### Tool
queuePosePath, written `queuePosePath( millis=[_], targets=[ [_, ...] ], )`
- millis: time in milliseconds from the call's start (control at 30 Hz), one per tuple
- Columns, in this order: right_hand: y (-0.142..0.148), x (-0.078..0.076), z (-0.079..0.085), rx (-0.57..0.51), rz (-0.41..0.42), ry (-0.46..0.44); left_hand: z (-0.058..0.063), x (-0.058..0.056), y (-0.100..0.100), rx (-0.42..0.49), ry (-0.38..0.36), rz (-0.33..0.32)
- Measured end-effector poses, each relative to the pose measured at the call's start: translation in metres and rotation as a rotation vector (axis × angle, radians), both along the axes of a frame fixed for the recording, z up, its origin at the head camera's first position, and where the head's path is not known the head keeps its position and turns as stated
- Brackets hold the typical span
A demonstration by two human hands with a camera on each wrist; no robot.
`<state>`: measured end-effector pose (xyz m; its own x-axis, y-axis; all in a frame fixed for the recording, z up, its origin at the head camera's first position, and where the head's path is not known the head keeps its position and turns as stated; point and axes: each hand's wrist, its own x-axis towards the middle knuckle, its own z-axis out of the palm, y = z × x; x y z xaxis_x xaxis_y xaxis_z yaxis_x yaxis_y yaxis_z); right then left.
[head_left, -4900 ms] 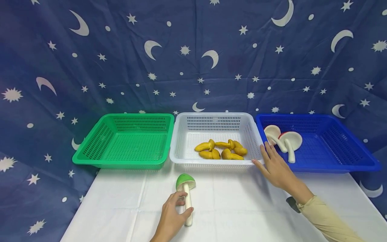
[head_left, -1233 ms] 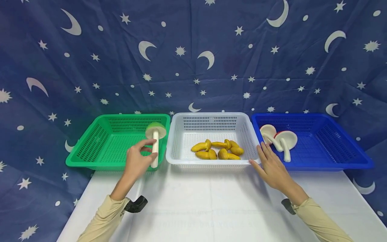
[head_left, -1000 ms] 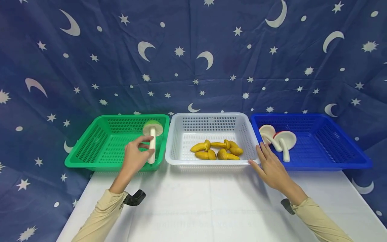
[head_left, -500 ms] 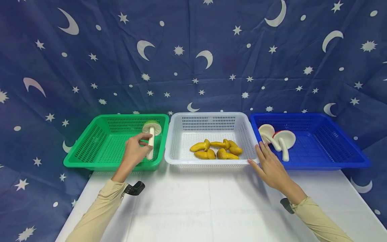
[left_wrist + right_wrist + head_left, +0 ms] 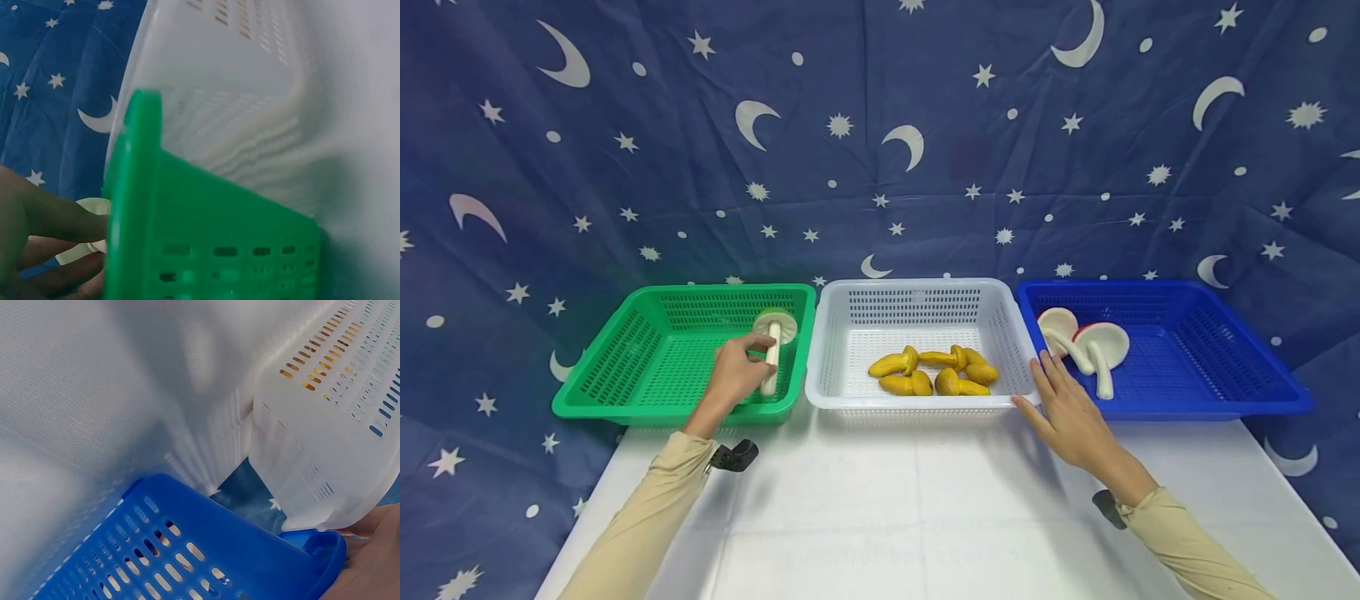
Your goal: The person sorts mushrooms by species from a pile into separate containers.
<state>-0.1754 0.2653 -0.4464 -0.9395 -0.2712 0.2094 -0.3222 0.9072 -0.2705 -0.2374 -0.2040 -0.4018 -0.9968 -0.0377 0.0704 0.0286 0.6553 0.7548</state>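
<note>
Inside the right end of the green basket (image 5: 602,408), my left hand (image 5: 735,371) pinches the white stem of a toy mushroom (image 5: 773,350). The mushroom's pale cap underside faces me, with the stem pointing toward the basket's front. In the left wrist view the green rim hides most of the mushroom, and fingers (image 5: 56,215) show at its edge. My right hand (image 5: 1071,421) rests with extended fingers where the white basket (image 5: 925,402) meets the blue basket (image 5: 1217,408). Several yellow mushrooms (image 5: 910,383) lie in the white basket. Two red-capped, white-stemmed mushrooms (image 5: 1102,346) lie in the blue one.
The three baskets stand side by side at the back of a table with a white cloth (image 5: 887,500). Behind them hangs a dark blue curtain (image 5: 850,150) with moons and stars. Black wrist cameras (image 5: 735,456) are strapped near both sleeves.
My left hand has carried the green-capped mushroom from the tablecloth up and left, then lowered it into the green basket. My right hand has stayed on the basket rims.
</note>
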Motion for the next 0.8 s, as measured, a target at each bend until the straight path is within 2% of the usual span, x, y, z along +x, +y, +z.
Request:
queuePosePath(
  millis=[333, 567, 800],
  targets=[
    [0.000, 0.000, 0.000, -0.007, 0.019, 0.031, -0.016, -0.016, -0.010, -0.033, -0.075, -0.009],
    [0.000, 0.000, 0.000, -0.009, 0.021, 0.047, -0.019, -0.020, -0.011, -0.050, -0.128, -0.041],
    [0.000, 0.000, 0.000, -0.009, 0.017, 0.047, -0.023, -0.027, -0.012, -0.062, -0.182, -0.037]
  ],
)
